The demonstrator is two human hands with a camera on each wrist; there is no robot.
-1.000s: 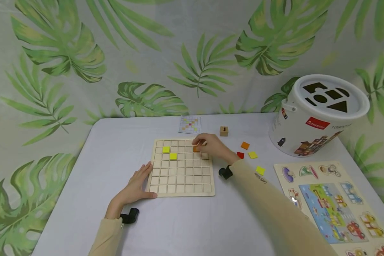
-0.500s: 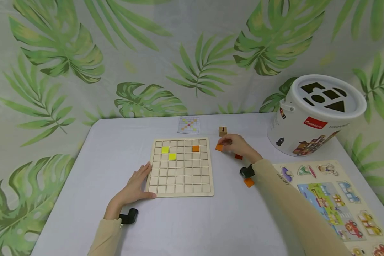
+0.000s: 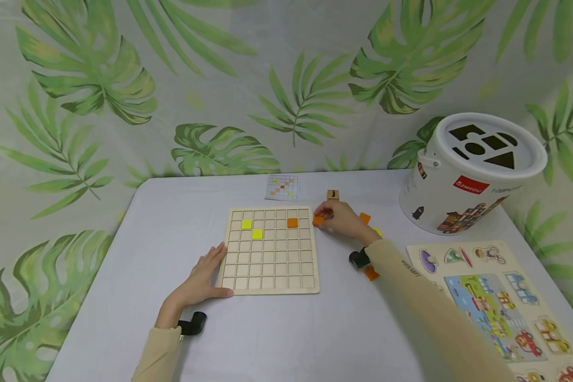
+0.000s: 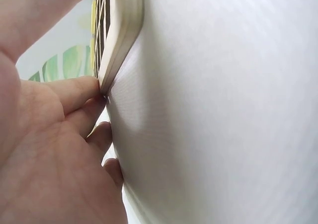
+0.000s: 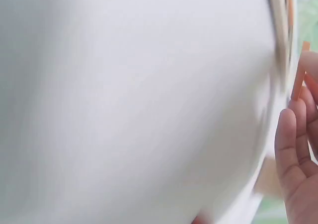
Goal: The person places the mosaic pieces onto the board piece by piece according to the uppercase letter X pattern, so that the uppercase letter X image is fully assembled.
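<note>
Two hands are at work on one white table (image 3: 267, 339), each with one black wrist camera below it. At the left, the left hand (image 3: 200, 281) lies with its fingers outstretched against the side of a single wooden grid board (image 3: 268, 291), its thumb at the lower left corner. The board has seven columns and seven rows and carries three tiles. Two are yellow: a first yellow tile (image 3: 246, 224) in the second column of the second row, and a second yellow tile (image 3: 257, 234) diagonally below it in the third. Behind the board lies one printed pattern card (image 3: 282, 187). Farther right, one orange tile (image 3: 292, 223) sits in the sixth column of the second row. Beside the board's upper right corner, the right hand (image 3: 339, 218) pinches another, the held orange tile (image 3: 318, 220); whether that touches the board I cannot tell. One wooden cube (image 3: 332, 194) is just behind this hand. Past it, three loose tiles show, partly hidden: two orange, one yellow. Near the right end stands one white bucket (image 3: 425, 196), six holes in its lid, and before it one picture puzzle (image 3: 487, 267), three pieces along its far edge.
</note>
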